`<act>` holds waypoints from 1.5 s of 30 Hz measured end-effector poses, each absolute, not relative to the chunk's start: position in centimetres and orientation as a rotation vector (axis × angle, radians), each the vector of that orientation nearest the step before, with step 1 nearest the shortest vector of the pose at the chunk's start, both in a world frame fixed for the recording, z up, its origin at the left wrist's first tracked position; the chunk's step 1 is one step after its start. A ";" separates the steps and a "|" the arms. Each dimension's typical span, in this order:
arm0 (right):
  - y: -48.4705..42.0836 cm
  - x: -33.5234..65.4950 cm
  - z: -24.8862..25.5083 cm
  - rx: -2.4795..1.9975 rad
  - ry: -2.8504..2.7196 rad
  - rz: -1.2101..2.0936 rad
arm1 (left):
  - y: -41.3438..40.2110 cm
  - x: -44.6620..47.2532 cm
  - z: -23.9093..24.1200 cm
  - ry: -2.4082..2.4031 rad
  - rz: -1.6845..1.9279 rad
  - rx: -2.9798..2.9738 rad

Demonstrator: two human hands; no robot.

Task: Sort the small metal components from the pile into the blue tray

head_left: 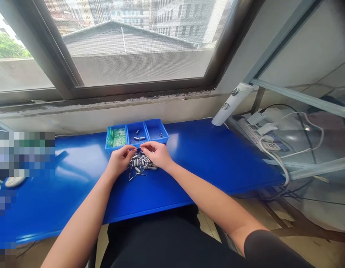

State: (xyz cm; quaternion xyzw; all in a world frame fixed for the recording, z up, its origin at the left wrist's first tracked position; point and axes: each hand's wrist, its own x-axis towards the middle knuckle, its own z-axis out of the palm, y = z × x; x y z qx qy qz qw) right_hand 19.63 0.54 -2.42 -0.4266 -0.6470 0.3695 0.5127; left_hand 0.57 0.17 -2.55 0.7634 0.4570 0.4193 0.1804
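Observation:
Both hands meet above a heap of metal parts (137, 169) on the blue table. The heap mixes thin pins with short thick metal cylinders. My left hand (120, 158) is closed in a pinch at one end of a small, thin metal pin (138, 148). At its other end my right hand (158, 154) pinches with thumb and forefinger. The fingers partly cover the pin, so its full shape is hidden. Just behind the hands stands a blue three-compartment bin (146, 131). Its left compartment holds a green plastic bag (116, 137), the middle one several metal cylinders (139, 138), the right one a few thin pins (161, 135).
A white flask (231, 105) stands at the table's back right, near a metal frame (301, 96) with cables and a power strip (269, 145). The blue table (217, 160) runs along a window wall. Pixelated items and a whitish object (15, 181) are at the left.

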 end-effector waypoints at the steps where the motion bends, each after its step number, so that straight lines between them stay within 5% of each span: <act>1: 0.5 19.6 -2.4 -1.022 -1.562 0.891 | 0.1 0.5 -2.4 1.291 1.172 2.161; 45: 0.5 19.6 -2.3 -1.019 -1.522 0.948 | 0.1 0.5 -2.3 1.266 1.137 2.157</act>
